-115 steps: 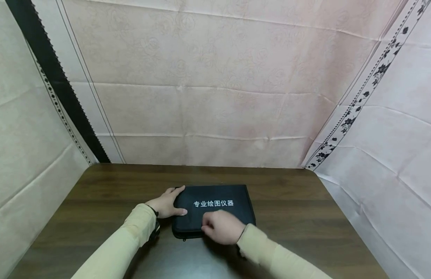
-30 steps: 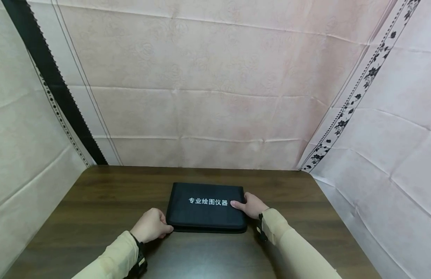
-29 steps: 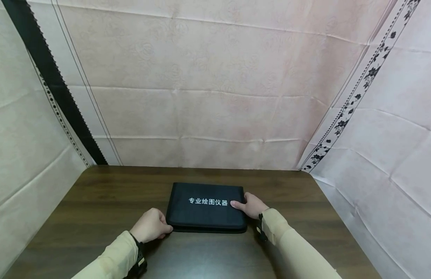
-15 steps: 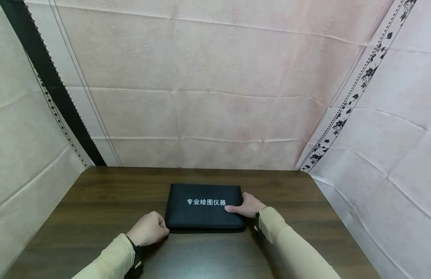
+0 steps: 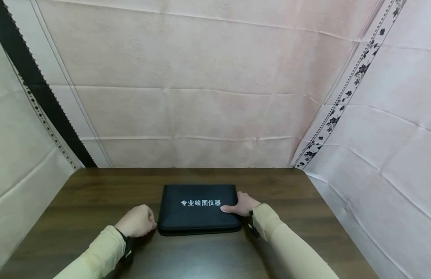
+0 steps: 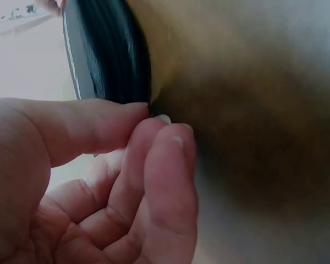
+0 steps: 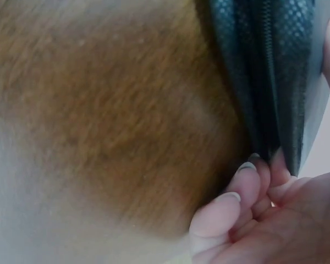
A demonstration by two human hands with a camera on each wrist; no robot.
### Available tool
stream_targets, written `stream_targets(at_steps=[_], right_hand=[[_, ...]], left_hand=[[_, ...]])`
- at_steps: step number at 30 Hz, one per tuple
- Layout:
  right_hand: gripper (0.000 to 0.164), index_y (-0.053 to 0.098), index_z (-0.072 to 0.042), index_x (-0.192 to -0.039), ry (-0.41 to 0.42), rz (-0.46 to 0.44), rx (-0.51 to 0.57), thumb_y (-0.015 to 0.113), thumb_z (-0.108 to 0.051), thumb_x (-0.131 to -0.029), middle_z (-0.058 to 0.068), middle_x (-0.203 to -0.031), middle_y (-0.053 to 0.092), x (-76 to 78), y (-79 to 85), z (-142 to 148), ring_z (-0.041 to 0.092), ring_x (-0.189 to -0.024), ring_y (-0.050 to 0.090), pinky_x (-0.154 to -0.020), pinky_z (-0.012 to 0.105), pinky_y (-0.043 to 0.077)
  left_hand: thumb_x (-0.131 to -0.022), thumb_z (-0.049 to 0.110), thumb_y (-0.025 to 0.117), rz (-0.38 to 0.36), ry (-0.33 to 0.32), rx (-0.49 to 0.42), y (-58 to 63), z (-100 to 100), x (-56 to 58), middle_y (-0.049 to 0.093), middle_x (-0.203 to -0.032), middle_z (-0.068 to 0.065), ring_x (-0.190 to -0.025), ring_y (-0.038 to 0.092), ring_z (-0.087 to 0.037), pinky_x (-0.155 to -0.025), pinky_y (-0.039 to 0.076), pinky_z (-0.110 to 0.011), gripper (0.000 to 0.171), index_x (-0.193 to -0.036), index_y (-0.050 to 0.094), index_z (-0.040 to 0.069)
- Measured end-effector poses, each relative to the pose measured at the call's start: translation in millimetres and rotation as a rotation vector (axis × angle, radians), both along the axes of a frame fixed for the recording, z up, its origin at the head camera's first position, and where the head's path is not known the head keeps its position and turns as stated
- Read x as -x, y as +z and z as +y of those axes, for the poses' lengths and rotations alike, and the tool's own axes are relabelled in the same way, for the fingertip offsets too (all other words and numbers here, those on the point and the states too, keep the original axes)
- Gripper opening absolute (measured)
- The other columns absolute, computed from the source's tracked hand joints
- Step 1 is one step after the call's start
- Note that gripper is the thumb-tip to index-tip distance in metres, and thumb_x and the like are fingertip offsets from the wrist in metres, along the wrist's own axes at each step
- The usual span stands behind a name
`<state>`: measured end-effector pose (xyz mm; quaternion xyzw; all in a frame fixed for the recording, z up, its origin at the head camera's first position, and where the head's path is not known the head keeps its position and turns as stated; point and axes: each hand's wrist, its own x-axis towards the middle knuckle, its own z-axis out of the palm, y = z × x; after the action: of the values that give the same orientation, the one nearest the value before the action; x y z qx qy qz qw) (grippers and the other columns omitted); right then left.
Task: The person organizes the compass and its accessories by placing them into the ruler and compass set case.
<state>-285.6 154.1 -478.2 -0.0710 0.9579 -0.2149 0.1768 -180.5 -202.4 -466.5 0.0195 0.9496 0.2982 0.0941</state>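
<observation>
A black zip-up case (image 5: 198, 217) with white Chinese lettering lies flat on the wooden table, its lid down. At its left front corner is my left hand (image 5: 136, 221), fingers curled. In the left wrist view, thumb and forefinger meet in a pinch right at the case's side; the zipper pull between them is hidden. My right hand (image 5: 241, 204) grips the case's right side, thumb (image 5: 229, 209) on the lid and fingers down along the edge. A zipper (image 7: 268, 49) runs along that side in the right wrist view.
The brown wooden table (image 5: 271, 232) reaches back to a pale patterned cloth wall (image 5: 201, 116). More cloth hangs at the left and the right (image 5: 386, 155), with a dark strip (image 5: 44, 85) at the left.
My right hand has gone from the case's front edge to its right side. My left hand has left the lid for the left front corner, lately edging left and farther back along that side.
</observation>
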Motion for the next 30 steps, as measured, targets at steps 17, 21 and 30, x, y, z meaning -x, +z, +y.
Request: stream_targets(at_steps=[17,21,30], right_hand=[[0.105,0.036,0.005,-0.142,-0.002,0.008,-0.014,0.067,-0.069,-0.075,0.023,-0.141,0.043,-2.7,0.9,-0.9,0.033,-0.122,0.047,-0.1,0.049,0.039],[0.105,0.036,0.004,-0.143,-0.017,0.009,-0.004,0.067,-0.069,-0.075,0.022,-0.142,0.042,-2.2,-0.1,-2.5,0.033,-0.123,0.047,-0.1,0.05,0.039],[0.104,0.035,0.003,-0.144,-0.036,0.017,0.0,0.067,-0.069,-0.075,0.023,-0.142,0.041,-0.6,-7.4,1.1,0.032,-0.122,0.047,-0.101,0.05,0.039]], left_hand=[[-0.097,0.0,0.046,-0.035,0.081,-0.17,-13.9,-3.4,64.7,0.062,-0.082,-0.015,-0.055,0.06,-0.02,-0.051,0.051,-0.033,0.014,-0.084,0.052,-0.004],[-0.099,0.001,0.044,-0.081,0.091,-0.262,-19.7,-5.4,80.5,0.054,-0.077,-0.018,-0.052,0.058,-0.021,-0.048,0.052,-0.033,0.009,-0.099,0.046,-0.008],[-0.099,0.002,0.036,-0.151,0.089,-0.254,-27.4,-1.0,97.8,0.056,-0.06,-0.017,-0.044,0.057,-0.02,-0.043,0.051,-0.033,0.025,-0.11,0.048,-0.017]])
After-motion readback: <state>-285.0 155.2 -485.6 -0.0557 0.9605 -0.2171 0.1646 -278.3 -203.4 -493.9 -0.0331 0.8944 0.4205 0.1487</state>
